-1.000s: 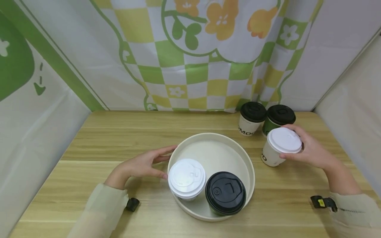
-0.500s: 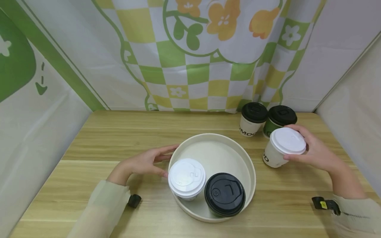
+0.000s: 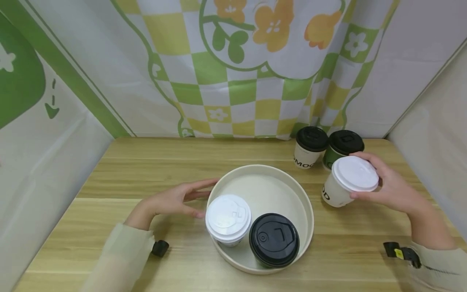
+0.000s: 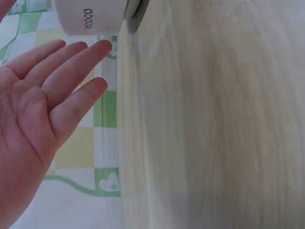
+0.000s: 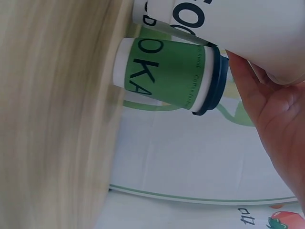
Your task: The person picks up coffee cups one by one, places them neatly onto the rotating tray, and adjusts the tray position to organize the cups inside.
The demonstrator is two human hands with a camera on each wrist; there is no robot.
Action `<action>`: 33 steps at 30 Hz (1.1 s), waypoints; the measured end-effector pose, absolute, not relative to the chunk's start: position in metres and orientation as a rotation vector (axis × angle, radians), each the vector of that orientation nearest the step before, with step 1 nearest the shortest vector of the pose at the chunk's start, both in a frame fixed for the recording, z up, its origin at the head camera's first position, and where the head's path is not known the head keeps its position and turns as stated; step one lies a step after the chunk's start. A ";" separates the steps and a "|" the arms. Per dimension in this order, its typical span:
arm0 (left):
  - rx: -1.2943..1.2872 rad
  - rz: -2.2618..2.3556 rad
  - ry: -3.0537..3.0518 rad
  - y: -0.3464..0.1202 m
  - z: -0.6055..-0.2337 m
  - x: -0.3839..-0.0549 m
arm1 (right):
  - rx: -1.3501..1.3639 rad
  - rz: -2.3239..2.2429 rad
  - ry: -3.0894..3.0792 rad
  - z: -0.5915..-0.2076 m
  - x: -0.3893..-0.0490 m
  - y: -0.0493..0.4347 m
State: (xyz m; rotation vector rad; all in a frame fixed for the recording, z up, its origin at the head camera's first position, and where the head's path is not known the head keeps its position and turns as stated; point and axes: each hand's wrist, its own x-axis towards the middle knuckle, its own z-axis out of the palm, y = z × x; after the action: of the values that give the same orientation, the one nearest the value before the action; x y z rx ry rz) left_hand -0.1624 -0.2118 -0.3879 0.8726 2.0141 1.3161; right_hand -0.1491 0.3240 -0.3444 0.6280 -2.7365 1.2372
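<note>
Right hand (image 3: 394, 189) grips a white cup (image 3: 347, 180) by its upper part, right of the tray (image 3: 262, 190); can't tell if the cup's base touches the counter (image 3: 350, 251); left hand (image 3: 175, 200) is wide, fingers extended, just beside the tray's left rim; contact there unclear; at the tray's near side sit 1 white-lid cup (image 3: 228, 219), 1 black-lid cup (image 3: 274, 240); past the white cup, 1 cream cup (image 3: 309, 149) and 1 green cup (image 3: 343, 148), both black-lidded, stand close together.
</note>
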 end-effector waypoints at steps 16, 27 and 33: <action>0.859 1.298 2.157 -0.221 -0.387 -0.133 | 0.752 1.309 -2.670 -0.333 -0.145 0.317; 0.834 1.287 2.173 -0.215 -0.387 -0.134 | 0.768 1.300 -2.669 -0.334 -0.145 0.316; 0.820 1.273 2.175 -0.211 -0.388 -0.139 | 0.789 1.293 -2.662 -0.335 -0.146 0.315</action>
State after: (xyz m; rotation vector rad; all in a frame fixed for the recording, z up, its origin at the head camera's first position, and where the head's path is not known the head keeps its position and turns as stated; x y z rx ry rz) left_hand -0.1389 -0.2113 -0.3879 0.8203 2.1754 1.2732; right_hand -0.1462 0.3149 -0.3348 0.7893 -2.6622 1.2925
